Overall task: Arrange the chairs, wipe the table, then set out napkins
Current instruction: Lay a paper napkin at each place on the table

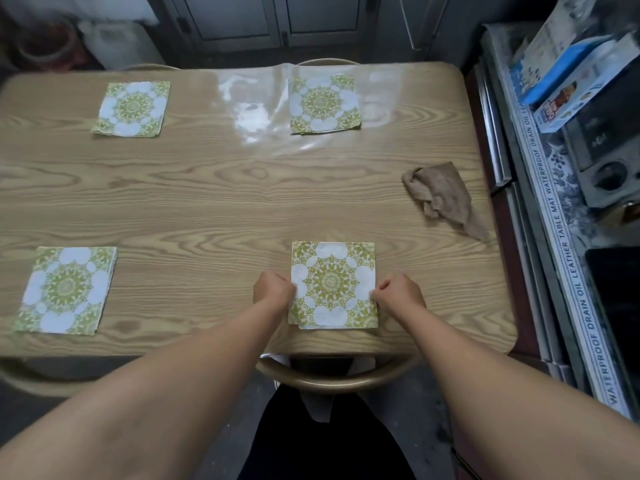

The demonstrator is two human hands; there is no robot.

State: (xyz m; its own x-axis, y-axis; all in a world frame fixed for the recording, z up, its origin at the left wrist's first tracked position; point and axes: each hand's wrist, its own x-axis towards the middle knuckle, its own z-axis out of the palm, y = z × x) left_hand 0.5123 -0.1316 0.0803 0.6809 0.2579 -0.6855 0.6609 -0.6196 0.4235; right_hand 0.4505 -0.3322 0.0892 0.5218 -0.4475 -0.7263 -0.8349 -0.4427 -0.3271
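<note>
Several green-and-white patterned napkins lie flat on the wood-grain table (221,202). The near right napkin (333,284) sits between my hands. My left hand (273,289) pinches its left edge and my right hand (398,292) pinches its right edge, fingers curled. Other napkins rest at the near left (67,289), far left (133,108) and far right (323,103). A crumpled brown cloth (441,195) lies near the table's right edge.
A curved wooden chair back (337,377) is tucked under the near edge below my hands. Chair tops show at the far edge (325,60) and near left (31,379). A counter (554,209) with boxes and a stove runs along the right side.
</note>
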